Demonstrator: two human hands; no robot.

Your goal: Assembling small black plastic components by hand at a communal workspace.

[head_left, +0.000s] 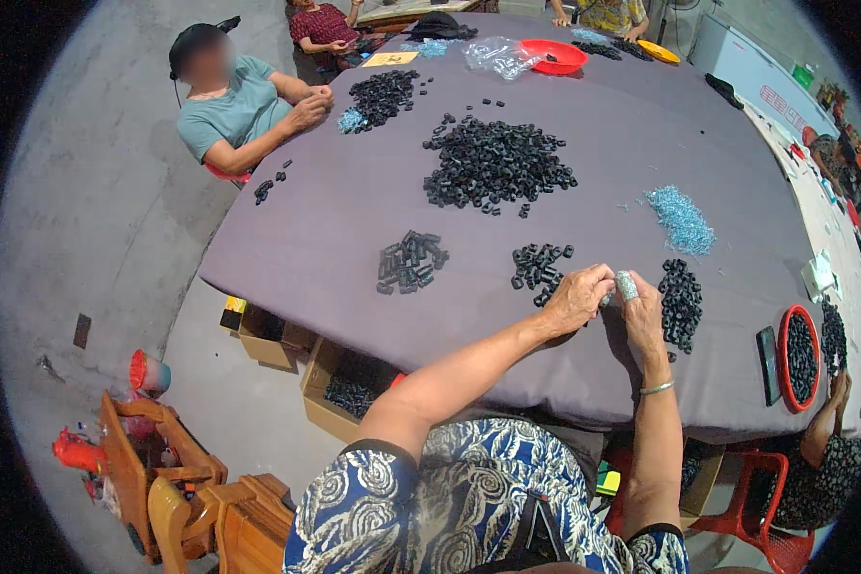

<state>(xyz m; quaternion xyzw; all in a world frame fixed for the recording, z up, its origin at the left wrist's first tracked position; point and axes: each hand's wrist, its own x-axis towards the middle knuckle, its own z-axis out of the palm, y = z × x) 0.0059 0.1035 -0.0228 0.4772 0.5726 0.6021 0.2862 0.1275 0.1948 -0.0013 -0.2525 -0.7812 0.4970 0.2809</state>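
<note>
My left hand (pixel 577 298) and my right hand (pixel 644 314) meet over the near part of the table, fingertips pinched close together. Whatever they hold is too small and too covered by the fingers to name. A pale wrapping (pixel 627 285) covers one digit of my right hand. Beside my left hand lies a small pile of black plastic pieces (pixel 536 266); another black pile (pixel 681 304) borders my right hand. Beyond it is a heap of tiny light-blue pieces (pixel 680 221). Further left sits a group of longer black pieces (pixel 411 262).
A large black heap (pixel 497 163) occupies the middle of the grey-covered table (pixel 335 220). At the right are a dark phone (pixel 767 365) and a red basket (pixel 784 383) of black pieces. A co-worker (pixel 234 110) sits at the left edge. Cardboard boxes (pixel 323 407) stand below.
</note>
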